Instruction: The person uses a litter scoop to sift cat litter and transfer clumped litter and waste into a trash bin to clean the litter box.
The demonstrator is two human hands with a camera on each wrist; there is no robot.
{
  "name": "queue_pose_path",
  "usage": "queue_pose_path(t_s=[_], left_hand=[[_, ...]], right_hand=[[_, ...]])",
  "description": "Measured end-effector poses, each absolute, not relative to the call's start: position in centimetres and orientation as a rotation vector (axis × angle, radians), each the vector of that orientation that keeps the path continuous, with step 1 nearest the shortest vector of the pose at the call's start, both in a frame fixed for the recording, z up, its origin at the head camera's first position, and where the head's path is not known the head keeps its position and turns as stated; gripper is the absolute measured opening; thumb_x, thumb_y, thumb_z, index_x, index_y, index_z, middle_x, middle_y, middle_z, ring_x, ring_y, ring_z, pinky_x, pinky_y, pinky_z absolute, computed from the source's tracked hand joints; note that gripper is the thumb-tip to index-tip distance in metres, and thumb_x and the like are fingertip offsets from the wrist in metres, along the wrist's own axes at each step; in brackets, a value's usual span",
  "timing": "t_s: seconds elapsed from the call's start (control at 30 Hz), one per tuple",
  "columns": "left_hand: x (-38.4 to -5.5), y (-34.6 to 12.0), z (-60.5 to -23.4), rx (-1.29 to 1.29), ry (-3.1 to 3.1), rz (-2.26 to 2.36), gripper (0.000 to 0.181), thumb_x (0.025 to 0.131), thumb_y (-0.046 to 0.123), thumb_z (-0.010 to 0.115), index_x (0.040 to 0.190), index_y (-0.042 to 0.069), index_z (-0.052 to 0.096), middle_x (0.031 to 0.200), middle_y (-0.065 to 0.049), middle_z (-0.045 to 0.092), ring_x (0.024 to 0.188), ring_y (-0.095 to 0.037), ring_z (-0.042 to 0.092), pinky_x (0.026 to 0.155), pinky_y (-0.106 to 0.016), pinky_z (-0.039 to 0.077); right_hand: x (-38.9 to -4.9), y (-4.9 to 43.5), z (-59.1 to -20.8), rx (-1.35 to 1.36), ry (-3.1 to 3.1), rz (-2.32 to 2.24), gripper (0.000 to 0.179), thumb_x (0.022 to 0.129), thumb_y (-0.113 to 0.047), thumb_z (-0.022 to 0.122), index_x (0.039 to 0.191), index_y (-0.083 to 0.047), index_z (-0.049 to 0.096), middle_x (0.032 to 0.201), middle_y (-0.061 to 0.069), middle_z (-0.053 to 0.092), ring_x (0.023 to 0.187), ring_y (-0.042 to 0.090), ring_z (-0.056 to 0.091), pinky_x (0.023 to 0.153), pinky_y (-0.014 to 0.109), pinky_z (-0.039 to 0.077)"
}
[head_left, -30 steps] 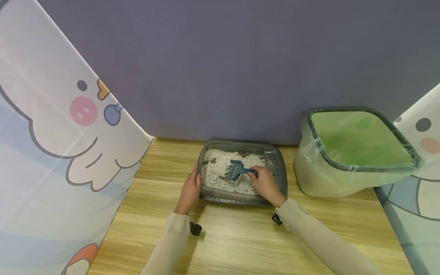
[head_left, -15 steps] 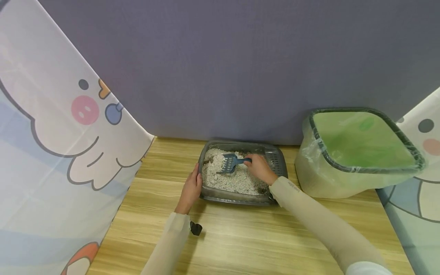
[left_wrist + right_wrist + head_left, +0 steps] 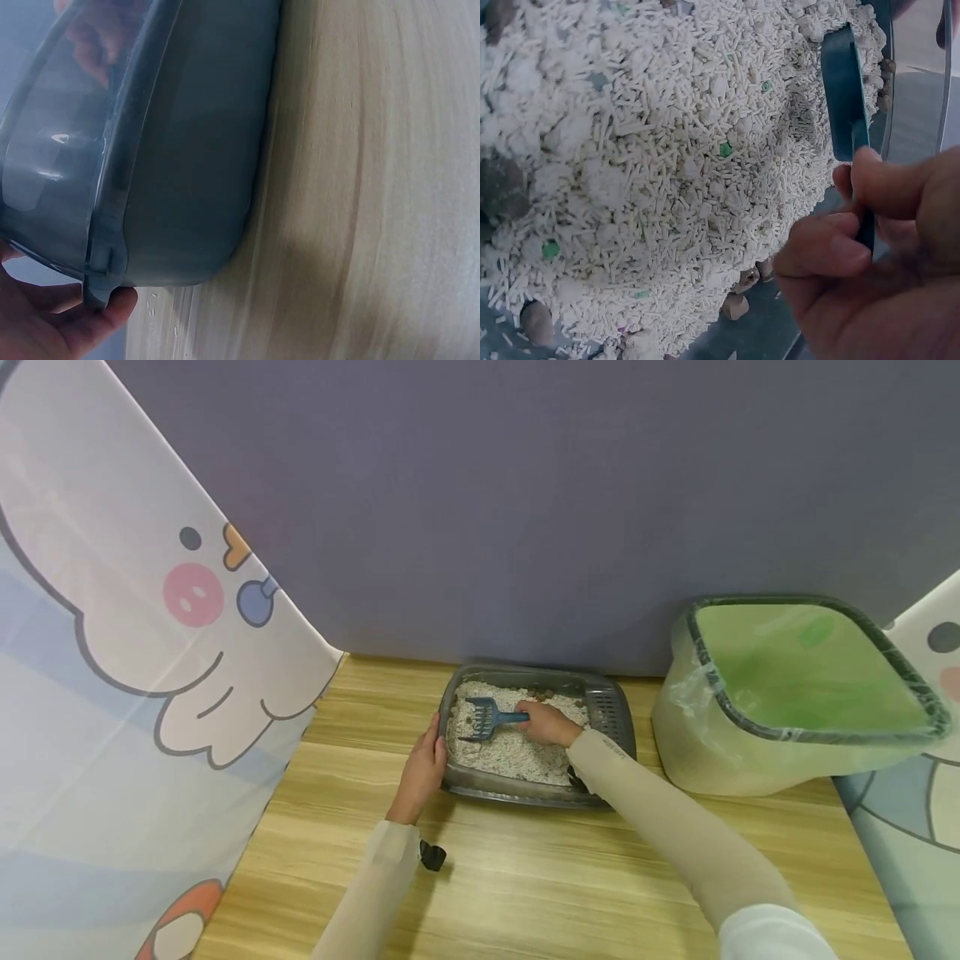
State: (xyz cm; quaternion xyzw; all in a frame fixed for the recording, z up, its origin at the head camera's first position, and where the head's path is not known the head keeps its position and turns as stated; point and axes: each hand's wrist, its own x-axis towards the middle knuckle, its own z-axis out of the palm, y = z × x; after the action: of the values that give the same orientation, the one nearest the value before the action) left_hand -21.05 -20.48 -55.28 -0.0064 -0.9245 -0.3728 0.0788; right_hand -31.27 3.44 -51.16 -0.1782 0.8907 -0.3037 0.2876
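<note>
A dark grey litter box [image 3: 517,789] holds pale pellet litter [image 3: 517,758] with some brown lumps [image 3: 536,322]. My right hand [image 3: 551,724] grips the handle of a blue slotted litter scoop [image 3: 483,718], whose head is in the litter near the box's left end. In the right wrist view, thumb and fingers of the right hand [image 3: 900,240] pinch the handle, and the scoop [image 3: 844,94] is seen edge-on. At the box's left side, my left hand [image 3: 420,772] holds the rim. The left wrist view has the hand [image 3: 52,322] around a corner of the box rim [image 3: 105,255].
A bin [image 3: 697,752] lined with a clear bag stands right of the litter box, its opening facing up. Both stand on a wood-grain table [image 3: 517,885]. A grey wall panel [image 3: 480,510] rises behind, and a cartoon-printed sheet [image 3: 127,677] hangs at the left.
My right hand has moved left with the scoop through the litter, toward the box's left end. My left hand stays on the rim. The whole head view has shifted slightly.
</note>
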Motion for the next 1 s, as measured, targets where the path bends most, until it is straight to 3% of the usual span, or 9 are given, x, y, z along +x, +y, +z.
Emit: queue_pose_path(t_s=[0.27,0.63,0.83,1.0], left_hand=[[-21.1,-20.4,-55.1,-0.028,-2.742,-1.086,0.05,0.104,0.022,0.035,0.15,0.006,0.027,0.126,-0.029,0.05,0.102,-0.042,0.056,0.081,-0.054,0.045],[-20.9,-20.4,-55.4,0.008,-2.758,-1.111,0.05,0.104,0.024,0.034,0.151,0.009,0.026,0.13,-0.028,0.048,0.105,-0.041,0.055,0.086,-0.054,0.044],[-20.8,-20.5,-55.2,0.01,-2.766,-1.13,0.05,0.104,0.026,0.033,0.151,0.01,0.025,0.133,-0.028,0.046,0.112,-0.042,0.051,0.091,-0.054,0.041],[-20.9,-20.5,-55.2,0.004,-2.757,-1.13,0.05,0.104,0.024,0.035,0.151,0.009,0.026,0.132,-0.028,0.047,0.108,-0.041,0.054,0.087,-0.054,0.043]], right_hand=[[-30.4,3.6,-50.6,-0.537,2.375,-0.694,0.019,0.101,-0.017,0.045,0.12,-0.017,0.049,0.07,0.004,0.047,0.046,0.012,0.029,0.043,0.027,0.028],[-29.0,5.5,-50.9,-0.518,2.395,-0.73,0.032,0.102,-0.023,0.044,0.133,-0.021,0.044,0.058,0.002,0.043,0.042,0.011,0.023,0.043,0.028,0.028],[-27.1,7.4,-51.0,-0.493,2.444,-0.933,0.029,0.102,-0.023,0.044,0.131,-0.02,0.046,0.061,0.003,0.043,0.042,0.012,0.027,0.043,0.028,0.03],[-25.6,8.6,-51.7,-0.421,2.502,-1.129,0.027,0.102,-0.024,0.043,0.129,-0.021,0.046,0.065,0.004,0.046,0.044,0.015,0.031,0.043,0.029,0.032]])
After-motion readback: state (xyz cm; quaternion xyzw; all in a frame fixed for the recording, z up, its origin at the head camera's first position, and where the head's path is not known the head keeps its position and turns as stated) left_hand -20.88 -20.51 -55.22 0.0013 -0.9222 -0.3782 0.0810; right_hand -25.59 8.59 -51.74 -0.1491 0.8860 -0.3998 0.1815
